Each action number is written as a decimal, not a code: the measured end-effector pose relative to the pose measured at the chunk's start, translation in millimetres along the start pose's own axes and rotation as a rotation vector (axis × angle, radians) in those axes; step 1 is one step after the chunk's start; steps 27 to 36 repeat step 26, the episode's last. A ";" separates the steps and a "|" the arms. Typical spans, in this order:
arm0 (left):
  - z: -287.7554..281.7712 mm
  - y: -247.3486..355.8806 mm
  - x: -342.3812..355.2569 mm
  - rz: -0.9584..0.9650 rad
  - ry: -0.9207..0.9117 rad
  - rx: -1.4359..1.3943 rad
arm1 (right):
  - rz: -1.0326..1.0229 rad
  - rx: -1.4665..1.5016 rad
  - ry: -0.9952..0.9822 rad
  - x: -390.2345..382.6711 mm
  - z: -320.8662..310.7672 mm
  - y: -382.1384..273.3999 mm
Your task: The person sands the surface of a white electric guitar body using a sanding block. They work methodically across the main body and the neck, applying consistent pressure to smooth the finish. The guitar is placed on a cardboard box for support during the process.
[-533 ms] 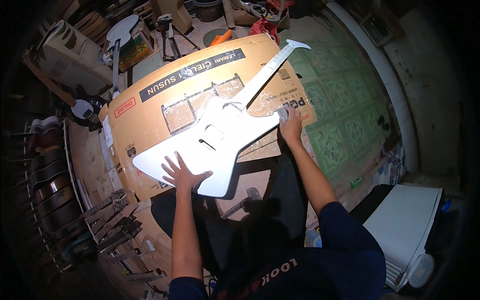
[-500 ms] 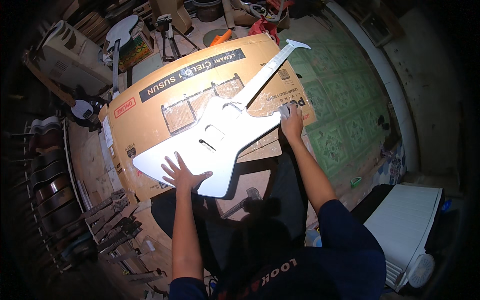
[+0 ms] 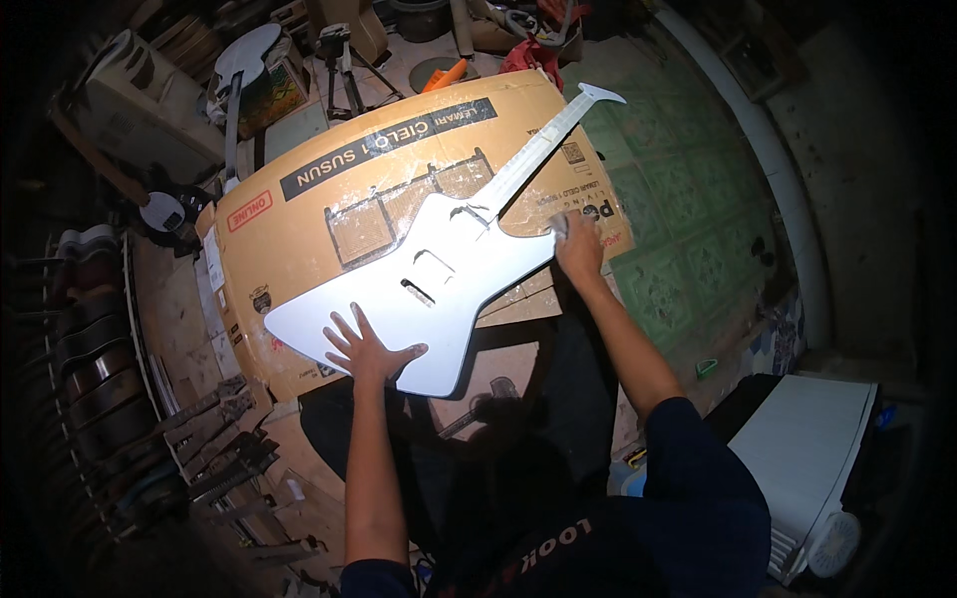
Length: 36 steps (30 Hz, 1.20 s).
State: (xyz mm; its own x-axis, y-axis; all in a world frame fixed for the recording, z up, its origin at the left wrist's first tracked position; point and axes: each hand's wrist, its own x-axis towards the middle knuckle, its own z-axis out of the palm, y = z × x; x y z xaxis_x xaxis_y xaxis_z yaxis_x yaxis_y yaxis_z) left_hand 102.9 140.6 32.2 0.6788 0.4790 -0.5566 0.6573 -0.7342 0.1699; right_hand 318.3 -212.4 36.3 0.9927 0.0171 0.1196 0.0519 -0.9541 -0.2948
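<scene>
Left hand spread flat, fingers wide, pressing on lower edge of white guitar body — gripping nothing. Right hand closed around small pale pad, at body's upper edge near neck. Guitar laid flat on cardboard sheet. Surface uniformly white, unfitted — finishing apparently under way, hardware absent.

I read this as a cramped guitar-making workshop. An unfinished white guitar body with neck lies on a flattened cardboard sheet serving as a bench top; more guitar bodies stand racked at left, with tools and clutter beyond.
</scene>
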 end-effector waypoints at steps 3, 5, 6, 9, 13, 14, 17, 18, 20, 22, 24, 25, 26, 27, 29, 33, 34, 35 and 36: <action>-0.8 0.9 1.4 -0.010 -0.016 0.002 | 0.049 -0.030 0.051 -8.1 7.8 -13.6; -4.9 5.2 -0.8 -0.030 -0.038 0.006 | -0.002 -0.055 0.022 -28.2 15.7 -38.3; -5.4 5.4 -1.4 -0.033 -0.038 0.005 | -0.014 -0.022 -0.023 -37.0 16.6 -50.3; -7.7 2.1 -2.0 -0.044 -0.030 -0.001 | 0.095 -0.015 -0.025 -36.0 14.3 -83.2; -7.0 5.2 -2.0 -0.036 -0.027 0.002 | 0.175 0.012 -0.019 -23.5 36.5 -118.4; -7.1 6.6 -2.1 -0.035 -0.027 0.003 | 0.215 0.029 -0.013 -18.7 40.2 -125.2; -7.2 6.2 -1.6 -0.030 -0.028 0.012 | 0.225 0.028 0.001 -18.6 39.3 -130.6; -6.4 5.8 -2.4 -0.040 -0.029 0.015 | 0.192 0.013 0.007 -25.6 39.8 -130.0; -5.6 6.7 -3.5 -0.048 -0.031 0.024 | 0.111 -0.017 0.029 -37.4 40.1 -127.6; -5.7 4.7 -1.5 -0.046 -0.034 0.018 | 0.115 0.035 0.045 -30.0 40.8 -126.9; -3.4 2.5 0.5 -0.048 -0.030 0.021 | 0.141 0.054 0.039 -20.6 40.0 -126.3; -6.5 6.0 -0.8 -0.052 -0.036 0.033 | 0.130 0.059 0.047 -20.2 41.4 -124.1; -9.3 9.0 -3.1 -0.056 -0.043 0.045 | 0.118 0.064 0.056 -24.1 42.5 -121.3; -9.3 9.0 -3.1 -0.056 -0.043 0.045 | 0.118 0.064 0.056 -24.1 42.5 -121.3; -9.3 9.0 -3.1 -0.056 -0.043 0.045 | 0.118 0.064 0.056 -24.1 42.5 -121.3; -9.3 9.0 -3.1 -0.056 -0.043 0.045 | 0.118 0.064 0.056 -24.1 42.5 -121.3; -9.3 9.0 -3.1 -0.056 -0.043 0.045 | 0.118 0.064 0.056 -24.1 42.5 -121.3; -9.3 9.0 -3.1 -0.056 -0.043 0.045 | 0.118 0.064 0.056 -24.1 42.5 -121.3; -9.3 9.0 -3.1 -0.056 -0.043 0.045 | 0.118 0.064 0.056 -24.1 42.5 -121.3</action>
